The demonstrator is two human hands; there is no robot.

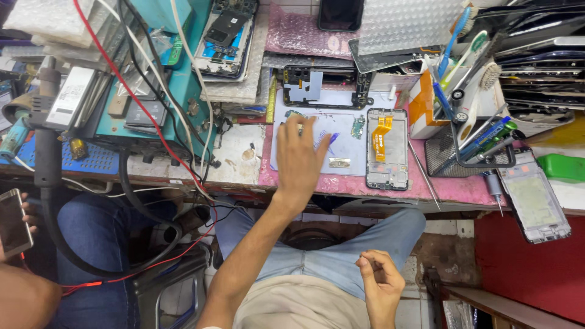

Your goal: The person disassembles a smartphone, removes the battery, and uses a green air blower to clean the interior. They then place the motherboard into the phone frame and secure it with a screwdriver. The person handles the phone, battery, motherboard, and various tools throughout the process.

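Observation:
My left hand (301, 159) reaches out over a pale work mat (347, 137) on the bench, fingers spread, its fingertips near a small part at the mat's upper left. Nothing shows in its grip. To its right on the mat lies an opened phone frame (387, 149) with an orange flex cable, and a small green board (358, 127) sits beside it. A black phone mid-frame (320, 87) lies at the mat's far edge. My right hand (381, 286) hovers low over my lap, fingers curled, thumb and forefinger pinched; whether it holds a tiny part I cannot tell.
A mesh holder (460, 149) of brushes and screwdrivers stands at right, with a phone screen frame (534, 201) and a green object (562, 167) beyond. Red, black and white cables hang off the teal station (183, 73) at left. Another person's hand holds a phone (12, 222) at far left.

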